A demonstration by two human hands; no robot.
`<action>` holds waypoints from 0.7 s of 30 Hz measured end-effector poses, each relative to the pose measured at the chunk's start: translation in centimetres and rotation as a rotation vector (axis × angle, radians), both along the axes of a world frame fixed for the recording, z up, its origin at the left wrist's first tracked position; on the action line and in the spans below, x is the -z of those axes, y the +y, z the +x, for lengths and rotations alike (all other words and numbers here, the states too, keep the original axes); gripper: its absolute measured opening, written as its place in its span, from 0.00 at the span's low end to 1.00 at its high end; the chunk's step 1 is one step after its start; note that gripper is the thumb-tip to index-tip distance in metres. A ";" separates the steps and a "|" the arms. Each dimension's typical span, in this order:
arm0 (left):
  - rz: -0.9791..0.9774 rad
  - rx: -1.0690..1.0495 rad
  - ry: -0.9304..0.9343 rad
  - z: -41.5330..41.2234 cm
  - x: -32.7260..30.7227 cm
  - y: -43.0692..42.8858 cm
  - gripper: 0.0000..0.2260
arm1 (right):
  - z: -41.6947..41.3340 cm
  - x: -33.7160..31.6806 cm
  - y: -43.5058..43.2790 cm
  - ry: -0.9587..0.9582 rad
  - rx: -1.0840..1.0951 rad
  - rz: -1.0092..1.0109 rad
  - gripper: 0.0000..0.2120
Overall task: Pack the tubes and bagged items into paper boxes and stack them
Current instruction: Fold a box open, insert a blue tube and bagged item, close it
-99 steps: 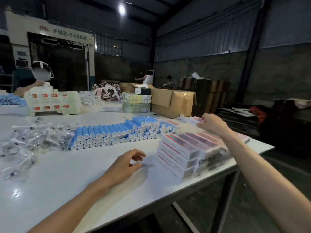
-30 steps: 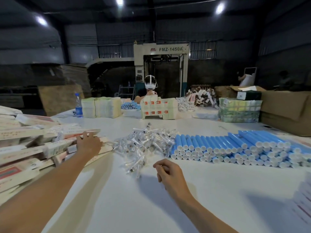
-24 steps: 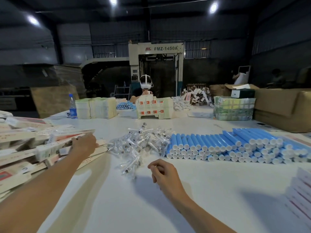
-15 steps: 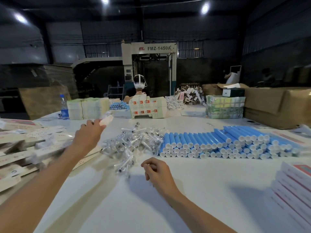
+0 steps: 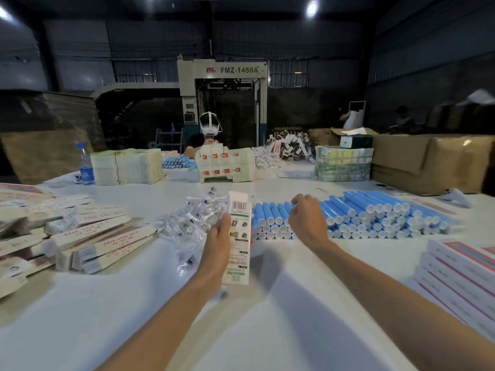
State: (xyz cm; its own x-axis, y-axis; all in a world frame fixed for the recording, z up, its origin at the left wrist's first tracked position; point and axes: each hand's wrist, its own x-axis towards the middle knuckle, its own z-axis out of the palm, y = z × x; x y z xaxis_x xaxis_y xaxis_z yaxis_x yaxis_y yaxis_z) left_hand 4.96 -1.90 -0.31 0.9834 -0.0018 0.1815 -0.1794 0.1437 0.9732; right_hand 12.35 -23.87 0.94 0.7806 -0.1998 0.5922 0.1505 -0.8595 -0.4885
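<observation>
The left hand (image 5: pixel 218 246) grips one flat paper box (image 5: pixel 239 245), held upright above the white table (image 5: pixel 120 330) with the fingers curled round its left edge, directly in front of the heap of bagged items (image 5: pixel 184 223). The right hand (image 5: pixel 308 222) lies knuckles-up on the row of blue tubes (image 5: pixel 375 212), fingers bent down onto them; whether it has hold of a tube cannot be told. Flat boxes (image 5: pixel 93 236) lie piled at left and packed boxes (image 5: pixel 460 274) are stacked at right
</observation>
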 end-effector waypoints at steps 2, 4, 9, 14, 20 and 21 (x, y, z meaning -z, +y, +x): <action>-0.030 0.026 0.033 0.1 1.0 0.2 0.21 | 2.0 -1.1 -3.2 0.055 0.142 -0.191 0.14; -0.037 0.047 0.054 0.5 1.8 0.5 0.21 | 3.5 -1.9 -6.4 0.132 0.259 -0.319 0.12; -0.206 0.156 0.054 1.3 2.1 0.8 0.23 | 5.3 -1.8 -12.5 0.319 0.397 -0.485 0.14; -0.049 0.172 -0.031 1.7 2.7 0.1 0.18 | 5.9 -1.5 -12.7 0.438 0.387 -0.603 0.15; -0.013 0.276 -0.090 1.4 2.3 0.4 0.22 | 5.9 -1.9 -11.5 0.555 0.457 -0.574 0.15; -0.021 0.277 -0.099 1.5 2.3 0.6 0.22 | 5.8 -2.0 -11.4 0.556 0.460 -0.567 0.15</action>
